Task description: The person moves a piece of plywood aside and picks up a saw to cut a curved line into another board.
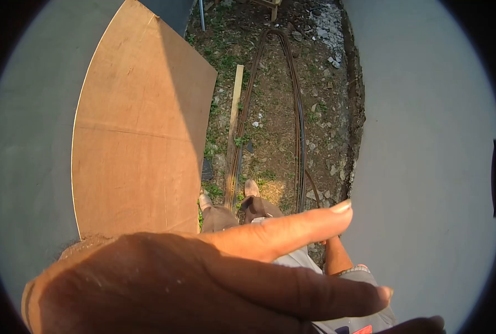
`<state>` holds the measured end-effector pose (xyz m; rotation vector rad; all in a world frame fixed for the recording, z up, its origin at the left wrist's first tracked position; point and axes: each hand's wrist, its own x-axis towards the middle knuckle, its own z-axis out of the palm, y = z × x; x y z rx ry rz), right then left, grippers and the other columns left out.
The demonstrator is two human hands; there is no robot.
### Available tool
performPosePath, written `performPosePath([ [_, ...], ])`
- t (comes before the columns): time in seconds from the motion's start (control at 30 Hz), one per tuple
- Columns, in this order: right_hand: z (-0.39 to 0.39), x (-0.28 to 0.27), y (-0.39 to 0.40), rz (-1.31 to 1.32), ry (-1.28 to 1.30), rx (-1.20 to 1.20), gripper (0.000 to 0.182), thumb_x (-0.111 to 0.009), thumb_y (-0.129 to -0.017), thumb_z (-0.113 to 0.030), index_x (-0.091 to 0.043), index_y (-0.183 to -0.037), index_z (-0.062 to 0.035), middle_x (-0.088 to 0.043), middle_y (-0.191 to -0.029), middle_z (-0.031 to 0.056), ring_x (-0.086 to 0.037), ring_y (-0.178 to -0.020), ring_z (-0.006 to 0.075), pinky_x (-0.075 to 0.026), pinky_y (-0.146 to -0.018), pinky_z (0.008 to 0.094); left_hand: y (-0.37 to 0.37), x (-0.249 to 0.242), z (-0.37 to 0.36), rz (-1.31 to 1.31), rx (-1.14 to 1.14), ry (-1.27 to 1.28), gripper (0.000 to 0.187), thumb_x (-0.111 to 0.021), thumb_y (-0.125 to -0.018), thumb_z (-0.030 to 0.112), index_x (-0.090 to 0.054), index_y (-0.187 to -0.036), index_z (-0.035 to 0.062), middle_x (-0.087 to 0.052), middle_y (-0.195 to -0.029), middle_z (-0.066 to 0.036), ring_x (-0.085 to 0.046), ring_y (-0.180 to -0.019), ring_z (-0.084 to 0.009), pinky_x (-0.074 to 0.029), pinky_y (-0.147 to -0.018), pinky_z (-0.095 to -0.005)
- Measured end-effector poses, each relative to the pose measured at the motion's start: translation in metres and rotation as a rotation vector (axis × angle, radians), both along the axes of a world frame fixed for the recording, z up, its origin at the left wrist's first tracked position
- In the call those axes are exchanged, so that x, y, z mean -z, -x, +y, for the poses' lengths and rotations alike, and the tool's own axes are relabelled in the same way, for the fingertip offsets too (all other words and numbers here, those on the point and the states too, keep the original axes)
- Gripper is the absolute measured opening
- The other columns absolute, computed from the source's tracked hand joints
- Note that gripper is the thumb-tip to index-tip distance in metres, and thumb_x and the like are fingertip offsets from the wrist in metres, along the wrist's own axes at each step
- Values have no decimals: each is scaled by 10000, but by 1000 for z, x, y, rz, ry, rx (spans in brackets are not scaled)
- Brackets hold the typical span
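Note:
My left hand [164, 273] is raised very close to the camera and fills the lower part of the view. Its fingers stretch to the right, spread apart, and hold nothing. Behind it, my right forearm [337, 258] hangs at my side; the right hand is mostly covered by a left finger, so its grip is hidden. A large plywood sheet [142, 122] stands on the left against the grey wall, its lower edge overlapped by my left hand in the view.
A bundle of long rusty rebar [299, 133], bent into a loop, lies ahead on weedy ground beside a wooden strip [236, 106]. My shoes [252, 188] are near it. Grey walls [420, 139] rise on both sides. White rubble [328, 25] lies far right.

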<state>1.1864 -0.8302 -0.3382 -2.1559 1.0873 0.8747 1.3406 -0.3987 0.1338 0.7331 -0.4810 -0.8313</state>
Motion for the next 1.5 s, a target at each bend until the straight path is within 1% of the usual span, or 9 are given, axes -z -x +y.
performPosePath([
  [0.17,4,-3,11,38,27,67,544,-738,-888,-311,-646,-1275,60,-685,-1228,313,-698,-1124,426,-550,-941,502,-14,-2,4,-170,176,40,816,-355,-1091,501,-130,-1601,-95,-550,-1268,-486,-263,-1481,-581,0,-1221,-665],
  [0.33,6,13,40,80,80,10,423,-756,-905,-275,-679,-1120,80,-731,-1044,272,-760,-850,339,-630,-676,432,-22,17,-1,-553,441,132,1378,-342,-792,984,-336,-1508,-194,-289,-1618,-358,-157,-1572,-444,88,-1221,-624],
  [0.43,14,3,36,137,27,97,399,-765,-906,-288,-678,-1048,75,-733,-993,257,-754,-825,333,-628,-619,422,-31,-1,-8,-397,629,70,1429,-346,-735,1023,-429,-1445,-214,-262,-1612,-389,-187,-1570,-431,101,-1221,-599],
  [0.63,23,-11,12,155,23,119,413,-748,-918,-315,-674,-1130,33,-740,-1057,235,-759,-850,360,-611,-713,472,12,-13,-9,431,404,247,1598,-461,-660,1035,85,-1564,-164,-150,-1674,-328,85,-1596,-356,35,-1225,-679],
  [0.87,1,63,6,-42,43,106,633,-758,-898,-257,-561,-1399,78,-722,-1132,300,-761,-915,368,-612,-780,459,-7,100,-12,-303,-141,-711,627,-748,-895,33,-534,-1484,48,-598,-1386,-103,-600,-1235,-154,-512,-973,-304],
  [1.13,8,59,-1,-52,-5,56,416,-776,-881,-216,-635,-1133,84,-719,-870,235,-725,-723,331,-588,-588,454,159,366,128,420,-901,-1317,208,-788,-890,99,-671,-746,4,-644,-660,-20,-576,-546,-87,-503,-498,-289],
  [1.17,8,60,1,-92,13,69,307,-784,-878,-204,-679,-902,83,-694,-763,205,-694,-652,318,-564,-560,463,197,389,142,476,-835,-1411,292,-767,-922,194,-666,-734,-5,-658,-664,-31,-597,-557,-103,-511,-493,-326],
  [1.3,-2,64,-2,80,-68,-8,433,-777,-878,-226,-667,-1156,88,-742,-929,254,-747,-759,331,-610,-614,462,310,421,142,815,-466,-1704,528,-641,-986,492,-729,-882,-19,-729,-787,-108,-667,-648,-158,-552,-635,-355],
  [1.5,-18,101,-23,-112,-35,-120,322,-748,-874,-259,-668,-948,43,-704,-764,228,-724,-706,358,-587,-652,473,342,432,102,1059,-647,-1372,477,-637,-1007,452,-713,-1033,-18,-725,-977,-116,-686,-809,-178,-546,-717,-333],
])
